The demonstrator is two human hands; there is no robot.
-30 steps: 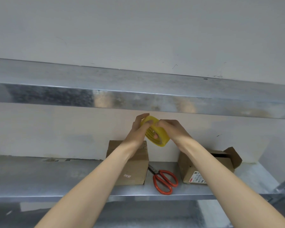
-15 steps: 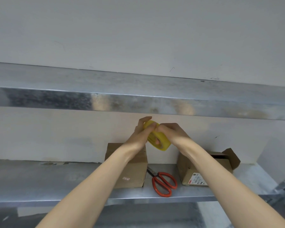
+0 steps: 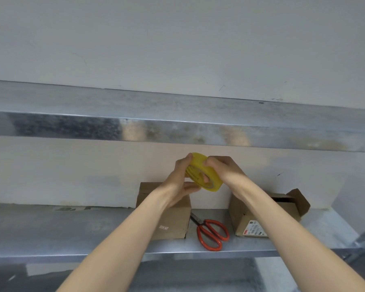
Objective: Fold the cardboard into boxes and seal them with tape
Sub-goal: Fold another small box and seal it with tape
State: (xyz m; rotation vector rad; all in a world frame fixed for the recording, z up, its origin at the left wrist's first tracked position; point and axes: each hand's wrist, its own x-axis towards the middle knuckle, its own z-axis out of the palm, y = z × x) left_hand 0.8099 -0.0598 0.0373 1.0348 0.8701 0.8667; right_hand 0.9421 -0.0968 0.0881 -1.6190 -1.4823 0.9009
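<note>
Closed brown cardboard box (image 3: pixel 173 220) stood on the dull galvanised shelf (image 3: pixel 51 228); above it the left hand (image 3: pixel 182 178) gripped the left rim of the yellow tape roll (image 3: pixel 209 182), held in the air. The glossy ring sat tilted, its open core facing left and toward the camera, with the right hand (image 3: pixel 223 169) clasped over its right side and a fingertip in the core. Red-handled scissors (image 3: pixel 211 232) lay flat beside a flap-open, labelled box (image 3: pixel 247 218).
</note>
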